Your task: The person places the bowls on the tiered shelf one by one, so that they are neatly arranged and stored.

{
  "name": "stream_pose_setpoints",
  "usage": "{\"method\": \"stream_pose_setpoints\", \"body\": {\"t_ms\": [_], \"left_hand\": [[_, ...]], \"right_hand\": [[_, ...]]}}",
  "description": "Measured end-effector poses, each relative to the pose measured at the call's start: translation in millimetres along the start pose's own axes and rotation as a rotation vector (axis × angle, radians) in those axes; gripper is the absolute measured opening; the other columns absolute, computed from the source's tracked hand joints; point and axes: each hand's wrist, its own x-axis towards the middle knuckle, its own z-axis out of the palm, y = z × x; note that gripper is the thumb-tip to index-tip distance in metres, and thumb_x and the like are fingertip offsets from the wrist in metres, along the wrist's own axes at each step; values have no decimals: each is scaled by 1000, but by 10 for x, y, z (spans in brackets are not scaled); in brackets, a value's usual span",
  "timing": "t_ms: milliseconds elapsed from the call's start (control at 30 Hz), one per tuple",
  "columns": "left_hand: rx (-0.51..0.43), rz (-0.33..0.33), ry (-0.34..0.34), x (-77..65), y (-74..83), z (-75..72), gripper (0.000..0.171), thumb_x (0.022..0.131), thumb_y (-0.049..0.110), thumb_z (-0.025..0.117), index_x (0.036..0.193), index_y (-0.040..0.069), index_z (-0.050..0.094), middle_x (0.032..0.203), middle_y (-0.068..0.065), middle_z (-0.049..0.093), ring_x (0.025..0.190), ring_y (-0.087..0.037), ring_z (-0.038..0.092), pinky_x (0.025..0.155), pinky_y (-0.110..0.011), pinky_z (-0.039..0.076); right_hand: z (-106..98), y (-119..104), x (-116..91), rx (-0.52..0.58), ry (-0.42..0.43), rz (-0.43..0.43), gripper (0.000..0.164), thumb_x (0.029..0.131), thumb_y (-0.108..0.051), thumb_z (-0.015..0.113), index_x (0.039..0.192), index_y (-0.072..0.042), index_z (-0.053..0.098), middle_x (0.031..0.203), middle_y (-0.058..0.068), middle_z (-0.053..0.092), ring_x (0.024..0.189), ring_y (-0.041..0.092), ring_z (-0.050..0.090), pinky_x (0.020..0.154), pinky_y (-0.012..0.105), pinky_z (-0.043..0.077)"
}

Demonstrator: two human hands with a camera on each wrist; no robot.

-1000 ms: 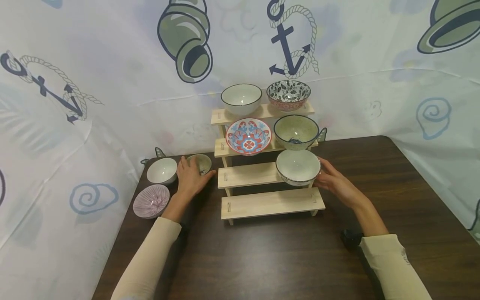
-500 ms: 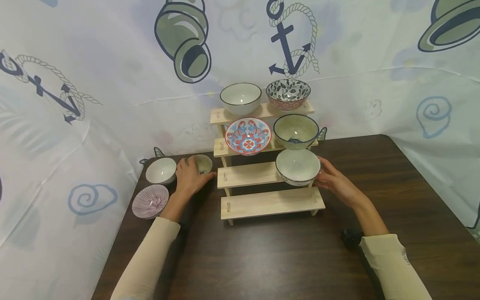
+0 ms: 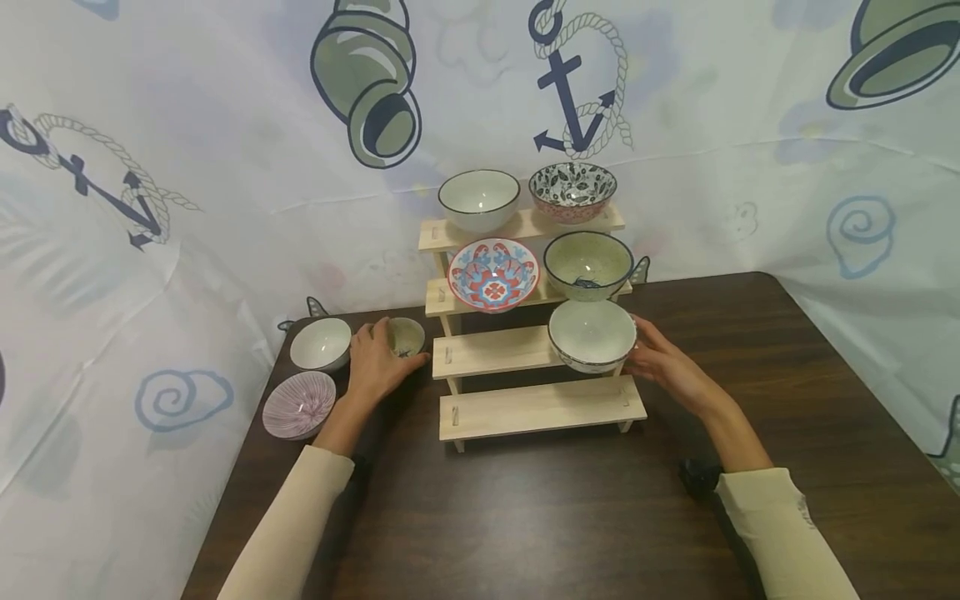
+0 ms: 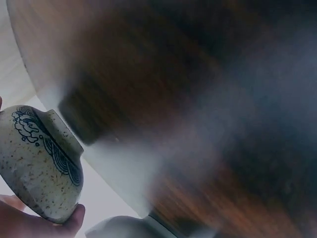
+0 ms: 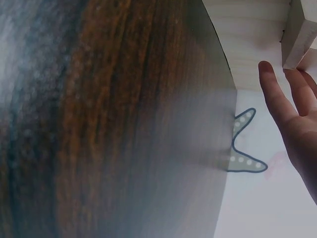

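My left hand (image 3: 375,367) grips a small speckled bowl (image 3: 407,337) at the back left of the table, just left of the wooden stand. In the left wrist view, a fingertip presses the rim of this bowl (image 4: 42,166), which has a blue wave pattern on its side and its foot close to the table. My right hand (image 3: 667,367) is at the stand's right side, fingers extended beside a white bowl (image 3: 592,333) on the second step from the bottom. From the right wrist, the fingers (image 5: 277,94) look straight, their tips at the wooden stand end (image 5: 299,37).
The stepped stand (image 3: 543,408) also bears a white bowl (image 3: 480,200), a black-and-red patterned bowl (image 3: 572,192), a red-and-blue bowl (image 3: 493,275) and a green bowl (image 3: 588,262). Left of my left hand are a dark-sided white bowl (image 3: 321,344) and a purple-striped bowl (image 3: 300,404).
The small speckled bowl has shifted slightly toward me with my left hand. My right hand stays beside the stand, and the view has shifted a little.
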Motion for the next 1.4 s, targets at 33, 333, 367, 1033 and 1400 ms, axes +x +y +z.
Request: {"method": "stream_pose_setpoints", "body": {"t_ms": [33, 333, 367, 1033, 1400], "left_hand": [[-2, 2, 4, -13, 2, -9, 103, 77, 52, 85, 154, 2, 39, 151, -32, 37, 141, -49, 33, 116, -64, 33], [-28, 30, 33, -138, 66, -243, 108, 77, 55, 84, 158, 4, 34, 154, -29, 38, 143, -47, 35, 113, -65, 38], [-27, 29, 36, -151, 66, -269, 109, 77, 55, 85, 159, 4, 33, 154, -29, 38, 143, -47, 35, 113, -65, 38], [-11, 124, 92, -398, 308, -723, 110, 74, 60, 84, 154, 0, 38, 154, -26, 40, 144, -46, 35, 111, -66, 39], [-1, 135, 101, -471, 391, -828, 111, 74, 62, 84, 155, 1, 39, 154, -22, 41, 143, -44, 36, 108, -66, 40]], "right_hand": [[4, 1, 1, 0, -2, 0, 68, 111, -28, 45, 167, -21, 8, 155, 0, 37, 124, -5, 56, 101, 17, 48], [12, 9, -2, 5, -4, -9, 67, 111, -28, 45, 167, -23, 8, 159, 5, 34, 125, -6, 56, 101, 16, 47], [12, 9, -2, 5, -5, -11, 67, 111, -28, 45, 167, -22, 8, 158, 4, 35, 125, -6, 56, 101, 16, 47], [24, 6, -15, -2, 1, -3, 69, 111, -30, 45, 167, -21, 7, 162, 11, 31, 125, -6, 55, 101, 17, 47], [21, 23, -13, -3, -6, -3, 70, 111, -30, 45, 168, -21, 5, 165, 17, 26, 125, -8, 54, 101, 16, 47]]}}
